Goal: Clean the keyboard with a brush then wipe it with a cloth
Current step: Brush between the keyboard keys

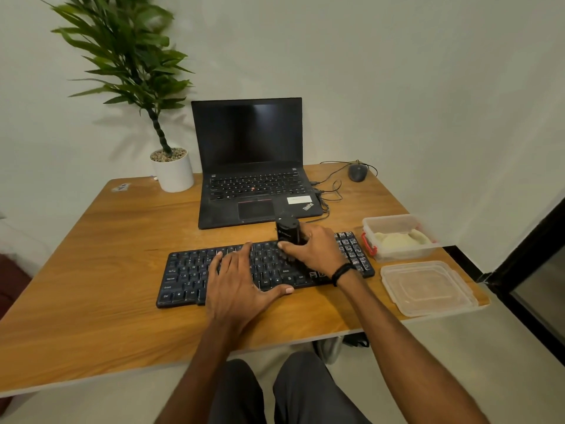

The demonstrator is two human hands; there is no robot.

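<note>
Keyboard (189, 276), black and full-sized, lies slightly askew on the wooden table (107, 240), just in front of an open laptop (250, 166) whose screen is dark. We see the left hand (241, 280) laid flat across the middle keys, fingers straight and spread, thumb resting along the near edge; it holds nothing. We see the right hand (318, 249), with a dark band (342, 272) at the wrist, curled round a black brush (288, 231). Its stubby cylindrical handle stands upright and its lower end meets the keys right of centre. To the right of the keyboard, near the table edge, we note a clear plastic container (397, 221) with a pale cloth (397, 240) bunched inside, and its lid (428, 289) lying separately just in front of it. A wired mouse (357, 172) sits at the far right corner, and a potted plant (172, 172) stands left of the laptop.
</note>
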